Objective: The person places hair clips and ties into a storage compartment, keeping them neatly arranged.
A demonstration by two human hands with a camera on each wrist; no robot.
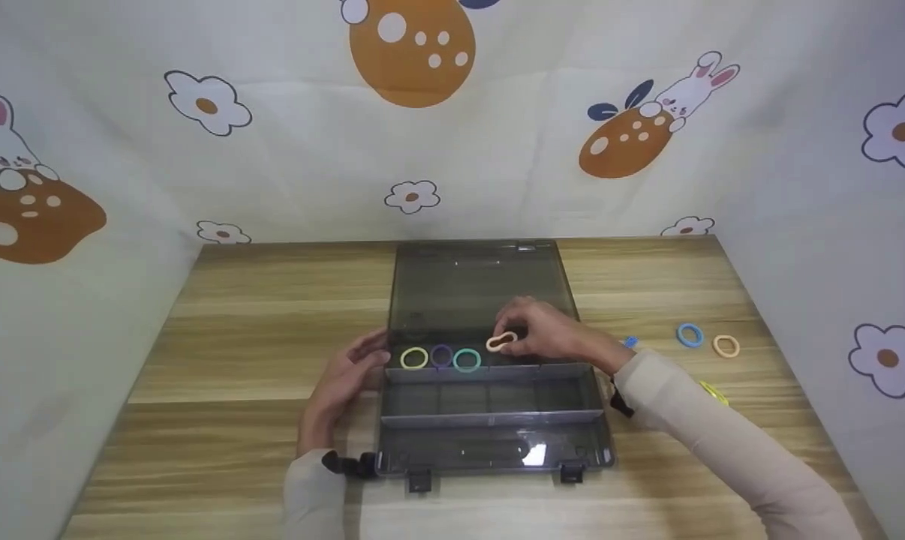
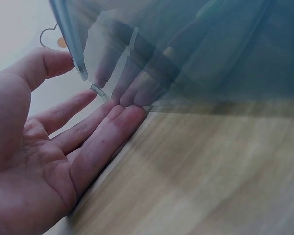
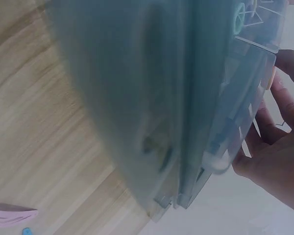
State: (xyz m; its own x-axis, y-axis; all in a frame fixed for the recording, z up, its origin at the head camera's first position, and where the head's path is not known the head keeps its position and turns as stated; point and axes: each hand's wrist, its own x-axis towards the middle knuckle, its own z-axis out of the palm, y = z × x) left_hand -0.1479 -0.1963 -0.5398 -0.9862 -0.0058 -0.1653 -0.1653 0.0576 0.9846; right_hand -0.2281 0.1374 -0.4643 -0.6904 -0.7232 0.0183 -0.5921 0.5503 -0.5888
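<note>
A dark see-through plastic organizer box (image 1: 490,446) lies with its lid (image 1: 482,285) laid back. In the head view my right hand (image 1: 542,330) pinches a peach hair tie (image 1: 490,346), squeezed into a figure-eight, above the box's rear row. Left of it, yellow (image 1: 414,368), purple (image 1: 441,366) and teal (image 1: 467,371) hair ties sit side by side in that row. My left hand (image 1: 351,371) rests against the box's left side. Fairly straight fingers (image 2: 108,134) touch the wall in the left wrist view. The box wall partly hides the right hand's fingertips in the right wrist view.
On the table to the right lie a blue hair tie (image 1: 693,346), another peach one (image 1: 727,356), a yellow one (image 1: 714,392) and a small blue piece (image 1: 630,342). A pink band (image 3: 12,215) shows in the right wrist view. Printed cloth (image 1: 310,165) walls the table.
</note>
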